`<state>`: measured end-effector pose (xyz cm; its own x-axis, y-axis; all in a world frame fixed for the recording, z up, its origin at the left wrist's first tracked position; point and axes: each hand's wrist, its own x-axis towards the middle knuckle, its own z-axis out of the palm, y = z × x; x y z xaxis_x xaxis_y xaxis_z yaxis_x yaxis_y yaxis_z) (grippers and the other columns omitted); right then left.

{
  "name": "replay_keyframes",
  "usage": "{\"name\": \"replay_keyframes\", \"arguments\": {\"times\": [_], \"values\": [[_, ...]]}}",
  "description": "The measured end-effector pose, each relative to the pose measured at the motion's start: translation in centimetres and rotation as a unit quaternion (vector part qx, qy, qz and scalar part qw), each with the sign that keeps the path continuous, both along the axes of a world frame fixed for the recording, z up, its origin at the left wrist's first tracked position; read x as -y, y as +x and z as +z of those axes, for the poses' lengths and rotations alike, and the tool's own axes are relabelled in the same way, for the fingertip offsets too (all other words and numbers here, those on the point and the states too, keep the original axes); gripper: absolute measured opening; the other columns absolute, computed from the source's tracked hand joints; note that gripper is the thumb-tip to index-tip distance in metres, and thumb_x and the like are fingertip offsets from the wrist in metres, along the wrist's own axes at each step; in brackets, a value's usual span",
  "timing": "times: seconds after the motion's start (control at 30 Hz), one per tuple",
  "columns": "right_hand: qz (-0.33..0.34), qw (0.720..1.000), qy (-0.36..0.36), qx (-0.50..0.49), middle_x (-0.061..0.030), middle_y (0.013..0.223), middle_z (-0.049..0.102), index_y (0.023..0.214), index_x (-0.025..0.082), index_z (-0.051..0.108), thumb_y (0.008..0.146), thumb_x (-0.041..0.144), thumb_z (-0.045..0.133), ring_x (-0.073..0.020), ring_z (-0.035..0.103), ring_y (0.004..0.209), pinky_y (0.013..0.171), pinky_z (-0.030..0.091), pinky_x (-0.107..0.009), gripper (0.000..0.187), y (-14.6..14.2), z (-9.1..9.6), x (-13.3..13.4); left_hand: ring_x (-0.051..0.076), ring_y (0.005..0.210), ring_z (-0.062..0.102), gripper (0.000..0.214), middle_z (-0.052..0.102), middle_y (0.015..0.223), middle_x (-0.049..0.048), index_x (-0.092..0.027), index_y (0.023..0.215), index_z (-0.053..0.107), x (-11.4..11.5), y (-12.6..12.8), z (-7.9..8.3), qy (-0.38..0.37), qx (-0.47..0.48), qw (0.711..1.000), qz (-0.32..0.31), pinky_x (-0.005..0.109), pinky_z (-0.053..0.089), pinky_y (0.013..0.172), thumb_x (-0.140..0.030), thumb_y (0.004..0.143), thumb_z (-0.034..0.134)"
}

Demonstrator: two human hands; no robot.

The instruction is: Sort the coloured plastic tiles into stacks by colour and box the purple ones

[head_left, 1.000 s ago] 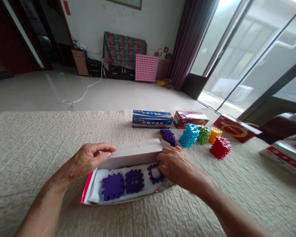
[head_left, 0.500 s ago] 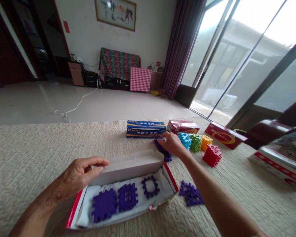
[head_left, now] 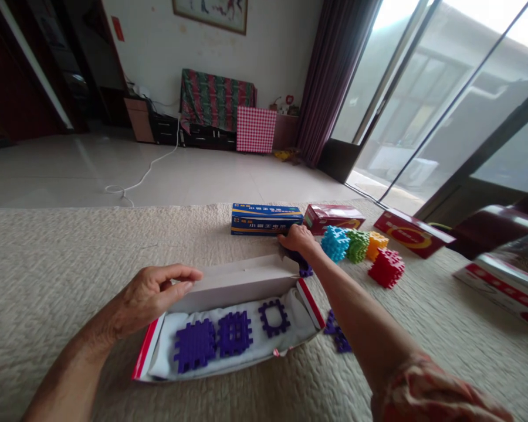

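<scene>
A white-lined box (head_left: pixel 312 305) with red ends stands with its white flap raised. On its lining lie a solid purple interlocking tile (head_left: pixel 195 346), a purple window-patterned tile (head_left: pixel 234 333) and a purple frame-shaped tile (head_left: pixel 273 318). My left hand (head_left: pixel 154 296) is by the flap's left end, thumb and fingers apart. Beyond the flap, my right hand (head_left: pixel 301 239) is closed over a dark purple tile (head_left: pixel 305 268), its fingertips close to the blue box (head_left: pixel 266 220); the hand hides part of the tile. More purple tiles (head_left: pixel 338 332) lie under my right forearm.
Blue (head_left: pixel 335 243), green (head_left: pixel 358 245), orange (head_left: pixel 377 245) and red (head_left: pixel 386 268) cubes of interlocking tiles stand to the right. Behind them are a dark red box (head_left: pixel 334 218) and another red box (head_left: pixel 411 231). A white-and-red box (head_left: pixel 501 290) lies far right on the quilted cover (head_left: pixel 70 246).
The camera view has tilted down and shifted slightly. My right hand has lowered its fingers over the purple tile near the blue box. My left hand stays by the flap.
</scene>
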<state>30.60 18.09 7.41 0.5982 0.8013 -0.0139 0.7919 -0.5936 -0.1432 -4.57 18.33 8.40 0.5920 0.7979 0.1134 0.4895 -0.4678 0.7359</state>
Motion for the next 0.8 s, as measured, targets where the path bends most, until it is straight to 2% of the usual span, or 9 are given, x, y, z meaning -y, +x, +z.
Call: {"name": "replay_keyframes", "arguments": {"times": [0.17, 0.5, 0.63, 0.8], "values": [[0.009, 1.0, -0.004, -0.006, -0.0254, 0.118, 0.06, 0.117, 0.002, 0.06, 0.075, 0.039, 0.061, -0.0319, 0.056, 0.111, 0.089, 0.045, -0.036, 0.056, 0.4, -0.5, -0.3, 0.02, 0.086, 0.066, 0.034, 0.073, 0.098, 0.0046, -0.022, 0.098, 0.073, -0.3, -0.2, 0.0, -0.034, -0.028, 0.999, -0.025, 0.028, 0.052, 0.078, -0.044, 0.079, 0.055], [0.022, 1.0, 0.014, -0.004, -0.0254, 0.112, 0.062, 0.112, 0.001, 0.063, 0.075, 0.032, 0.056, -0.0325, 0.056, 0.109, 0.089, 0.043, -0.036, 0.048, 0.6, -0.6, 0.1, 0.02, 0.084, 0.066, 0.033, 0.073, 0.095, 0.0042, -0.022, 0.098, 0.072, -0.4, -0.3, -0.1, -0.037, -0.027, 0.999, -0.025, 0.029, 0.052, 0.078, -0.042, 0.079, 0.056], [0.029, 0.999, 0.037, 0.008, -0.0215, 0.11, 0.061, 0.111, 0.006, 0.063, 0.076, 0.027, 0.054, -0.0306, 0.056, 0.107, 0.089, 0.042, -0.036, 0.042, -0.3, 0.3, 1.3, 0.02, 0.084, 0.066, 0.033, 0.073, 0.095, 0.0044, -0.022, 0.099, 0.072, -0.3, -0.3, 0.0, -0.038, -0.029, 0.999, -0.024, 0.029, 0.052, 0.078, -0.042, 0.079, 0.056], [0.078, 0.987, 0.127, 0.053, -0.0166, 0.106, 0.058, 0.1, 0.013, 0.064, 0.078, 0.027, 0.051, -0.0272, 0.056, 0.098, 0.084, 0.042, -0.035, 0.029, -0.7, 1.9, 4.2, 0.021, 0.085, 0.066, 0.034, 0.073, 0.097, 0.0053, -0.021, 0.1, 0.073, -0.1, -0.2, 0.4, -0.036, -0.024, 0.999, -0.025, 0.03, 0.053, 0.078, -0.041, 0.079, 0.055]]}}
